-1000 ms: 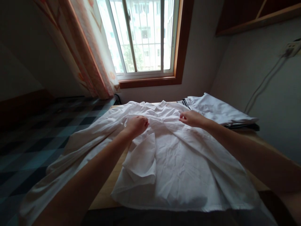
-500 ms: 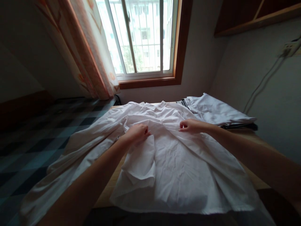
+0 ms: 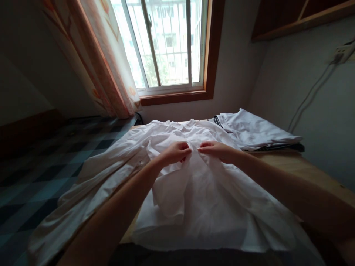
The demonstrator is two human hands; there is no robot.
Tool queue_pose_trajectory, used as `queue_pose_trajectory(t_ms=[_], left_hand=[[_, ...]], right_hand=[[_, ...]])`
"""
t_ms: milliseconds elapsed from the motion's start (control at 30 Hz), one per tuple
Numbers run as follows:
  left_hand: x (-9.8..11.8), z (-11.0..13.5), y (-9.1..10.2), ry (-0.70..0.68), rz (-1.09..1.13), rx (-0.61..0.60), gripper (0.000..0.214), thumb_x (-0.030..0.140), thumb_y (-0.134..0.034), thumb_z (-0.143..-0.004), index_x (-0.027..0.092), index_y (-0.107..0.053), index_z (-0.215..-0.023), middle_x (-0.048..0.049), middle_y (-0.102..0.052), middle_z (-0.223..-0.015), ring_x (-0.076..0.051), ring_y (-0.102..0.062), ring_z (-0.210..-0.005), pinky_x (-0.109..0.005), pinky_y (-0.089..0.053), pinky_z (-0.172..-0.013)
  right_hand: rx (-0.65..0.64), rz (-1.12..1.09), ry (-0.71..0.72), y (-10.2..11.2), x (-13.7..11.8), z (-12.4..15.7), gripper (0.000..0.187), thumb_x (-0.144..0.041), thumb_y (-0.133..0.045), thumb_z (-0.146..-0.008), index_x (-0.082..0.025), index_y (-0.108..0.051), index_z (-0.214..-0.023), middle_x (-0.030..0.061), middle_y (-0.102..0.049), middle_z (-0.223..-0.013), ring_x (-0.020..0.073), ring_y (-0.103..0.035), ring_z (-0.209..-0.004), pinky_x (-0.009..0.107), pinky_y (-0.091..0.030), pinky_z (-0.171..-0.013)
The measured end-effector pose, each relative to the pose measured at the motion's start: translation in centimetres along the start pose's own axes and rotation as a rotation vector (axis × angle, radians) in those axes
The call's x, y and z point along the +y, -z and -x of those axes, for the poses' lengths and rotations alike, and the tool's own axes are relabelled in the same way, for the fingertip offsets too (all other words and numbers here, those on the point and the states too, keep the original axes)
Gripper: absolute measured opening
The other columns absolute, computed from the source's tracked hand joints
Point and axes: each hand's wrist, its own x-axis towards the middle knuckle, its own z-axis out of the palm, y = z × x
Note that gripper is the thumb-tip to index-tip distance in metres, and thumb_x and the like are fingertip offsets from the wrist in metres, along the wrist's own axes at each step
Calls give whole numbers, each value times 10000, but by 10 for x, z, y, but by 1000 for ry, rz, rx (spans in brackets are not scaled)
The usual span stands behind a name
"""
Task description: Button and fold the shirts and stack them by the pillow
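A white shirt (image 3: pixel 210 192) lies spread on a wooden table (image 3: pixel 307 166), one sleeve hanging off the left side. My left hand (image 3: pixel 176 152) is closed, pinching the shirt's left front edge near the chest. My right hand (image 3: pixel 215 150) is closed on the right front edge. The two hands almost touch at the middle of the shirt, and the cloth is lifted slightly between them.
Folded white clothes (image 3: pixel 255 131) are stacked at the table's far right. A window (image 3: pixel 166 44) with a patterned curtain (image 3: pixel 105 66) is behind. A bed with a dark checked cover (image 3: pixel 41 166) lies left. A cable (image 3: pixel 310 96) runs down the right wall.
Both hands have drawn inward from apart, bringing the shirt's two front edges together at the middle; the fabric below has lifted and bunched.
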Motion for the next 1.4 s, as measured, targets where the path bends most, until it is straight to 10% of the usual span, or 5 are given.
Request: queue_pose_trajectory(t_ms=[133, 300, 1400], left_hand=[[-20, 3, -43, -99, -26, 175, 161, 261, -563, -804, 186, -523, -667, 25, -559, -615, -120, -511, -578, -228, -349, -539], [-40, 9, -67, -120, 74, 323, 102, 201, -575, -820, 184, -585, -920, 41, -600, -664, -122, -555, -604, -228, -402, -591], [-37, 13, -57, 27, 310, 271, 83, 254, -712, -769, 182, -703, -809, -24, -756, -805, -179, -699, -741, -259, -544, -666]], right_hand=[[99, -8, -18, -22, 31, -5, 207, -383, -652, -766, -190, -580, -751, -71, -444, -540, 79, -356, -451, 212, -222, -408], [167, 99, 177, -31, 50, -5, 246, -407, -672, -731, -169, -609, -734, -16, -577, -680, 120, -491, -630, 239, -379, -578], [304, 308, 323, -37, 54, 4, 165, -377, -617, -811, -212, -632, -804, 24, -668, -793, 179, -610, -756, 278, -466, -665]])
